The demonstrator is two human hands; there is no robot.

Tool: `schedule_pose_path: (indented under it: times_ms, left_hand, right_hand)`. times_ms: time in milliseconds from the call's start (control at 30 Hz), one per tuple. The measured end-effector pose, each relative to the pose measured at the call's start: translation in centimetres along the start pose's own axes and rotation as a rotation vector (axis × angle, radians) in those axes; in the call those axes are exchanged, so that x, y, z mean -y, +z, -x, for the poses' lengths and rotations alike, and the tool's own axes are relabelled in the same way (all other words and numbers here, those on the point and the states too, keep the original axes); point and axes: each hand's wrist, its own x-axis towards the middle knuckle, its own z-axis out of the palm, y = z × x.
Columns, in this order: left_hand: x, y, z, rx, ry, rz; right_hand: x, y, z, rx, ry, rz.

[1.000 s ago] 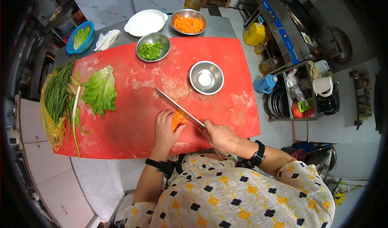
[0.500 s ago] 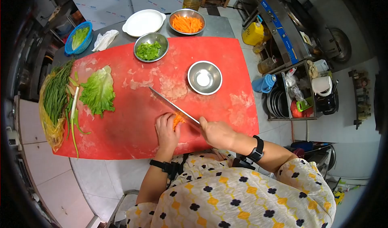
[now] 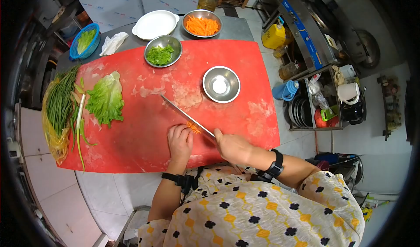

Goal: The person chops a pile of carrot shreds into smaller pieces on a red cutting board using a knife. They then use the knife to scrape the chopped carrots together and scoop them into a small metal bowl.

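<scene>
My right hand [image 3: 234,148] is wrapped around the handle end of a kitchen knife [image 3: 186,114]. Its long blade slants up and left across the red cutting board [image 3: 140,146]. Small orange carrot pieces [image 3: 193,127] lie against the blade, on the side toward my left hand [image 3: 180,141]. That hand is closed, fingers curled and pressed together at the edge of the carrot; whatever is under the fingers is hidden. Just beyond the blade, a steel bowl [image 3: 222,99] stands on the board with nothing visible in it.
Lettuce leaf [image 3: 106,99], scallions [image 3: 79,126] and bagged greens [image 3: 61,102] lie on the left. Along the back are a bowl of chopped greens [image 3: 163,65], a bowl of carrot strips [image 3: 201,35], a white dish [image 3: 155,24], and a blue basket [image 3: 90,50].
My left hand has drawn slightly down and left, its fingers more tightly curled. More of the carrot now shows as separate small pieces beside the blade. The knife has barely shifted.
</scene>
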Motion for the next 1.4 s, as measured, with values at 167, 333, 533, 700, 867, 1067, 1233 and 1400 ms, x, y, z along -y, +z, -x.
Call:
schedule_pose_path:
  times_ms: [167,333,533,700,867,1067,1233,1400]
  left_hand:
    - [0.2,0.0,0.2,-0.002,-0.005,0.014]
    - [0.2,0.2,0.0,-0.006,-0.009,0.013]
    - [0.5,0.4,0.2,0.013,-0.025,0.005]
    - [0.5,0.4,0.1,-0.001,-0.005,0.022]
    - [0.6,0.4,0.2,0.009,-0.023,0.029]
    - [0.4,0.4,0.2,-0.007,-0.033,0.051]
    - [0.5,0.2,0.3,-0.005,-0.063,0.079]
    - [0.6,0.3,0.4,0.004,-0.067,0.084]
  right_hand:
    - [-0.9,2.1,-0.5,-0.093,-0.025,-0.034]
    - [-0.1,-1.0,-0.3,-0.008,-0.032,-0.042]
    - [-0.2,1.8,-0.7,-0.046,0.020,-0.038]
    - [-0.8,0.4,-0.6,-0.103,-0.082,-0.063]
    - [-0.6,2.7,-1.0,-0.110,-0.020,-0.053]
    - [-0.8,1.4,-1.1,-0.151,-0.092,-0.060]
    - [-0.1,2.8,-0.7,-0.142,-0.012,-0.027]
    - [-0.8,2.6,-1.5,-0.159,-0.058,-0.064]
